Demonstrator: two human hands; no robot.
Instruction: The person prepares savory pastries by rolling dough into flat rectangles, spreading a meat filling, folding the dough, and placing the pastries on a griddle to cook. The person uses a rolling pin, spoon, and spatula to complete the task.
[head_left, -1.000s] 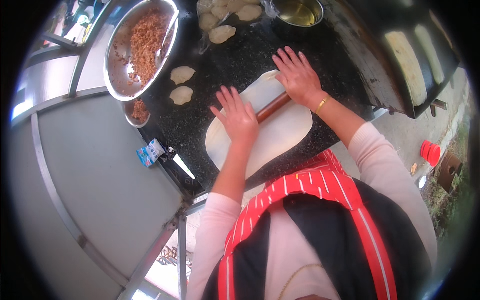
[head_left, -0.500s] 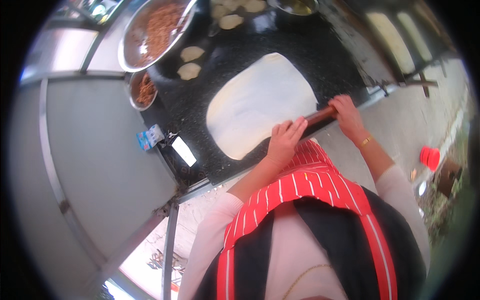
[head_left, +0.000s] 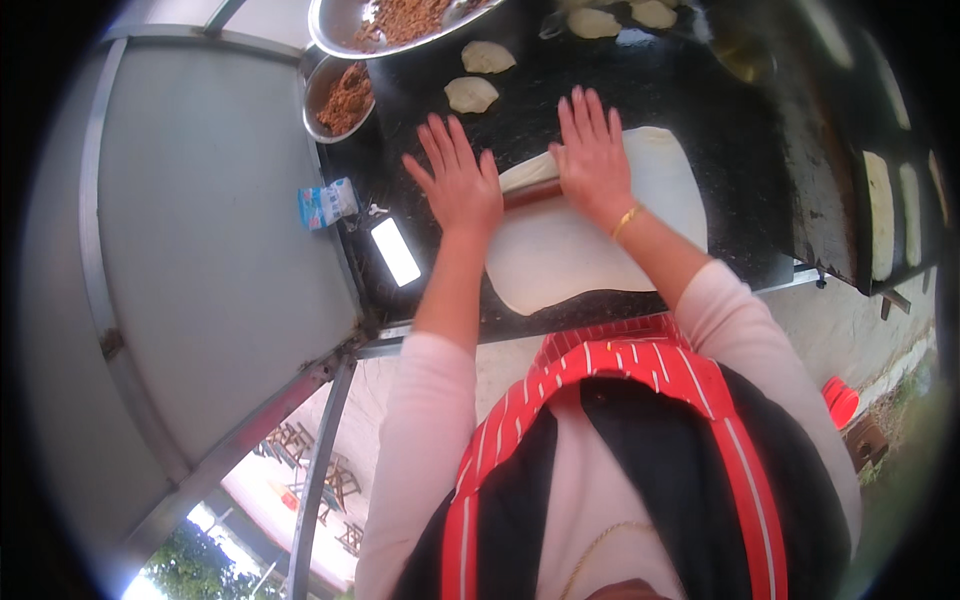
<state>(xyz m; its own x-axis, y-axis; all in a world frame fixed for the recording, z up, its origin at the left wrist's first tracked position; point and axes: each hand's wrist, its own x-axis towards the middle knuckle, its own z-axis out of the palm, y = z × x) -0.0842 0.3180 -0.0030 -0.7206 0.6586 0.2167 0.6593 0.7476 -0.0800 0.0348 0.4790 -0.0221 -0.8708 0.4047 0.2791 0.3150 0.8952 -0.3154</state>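
A thin white sheet of dough [head_left: 580, 255] lies spread on the dark speckled worktop [head_left: 410, 140]. Across its far left part rests a reddish-brown rolling pin [head_left: 533, 194], mostly hidden beneath my palms. My left hand [head_left: 458, 185] lies over the pin's left end, fingers stretched and apart. Over the pin further right is my right hand [head_left: 592, 160], flat with its fingers extended forward. The far edge of the dough shows as a raised fold just beyond the pin.
Bowls of brownish filling, one large [head_left: 400, 45] and one small [head_left: 312, 100], stand at the far left. Small dough rounds [head_left: 471, 95] lie beyond my hands. A white phone-like slab [head_left: 396, 252] and a blue packet [head_left: 327, 204] are left. A griddle [head_left: 835, 200] with pale strips stands right.
Both hands have moved away from my body and leftward with the rolling pin, from the near right edge to the dough's far left part. Their fingers have straightened. The view has shifted.
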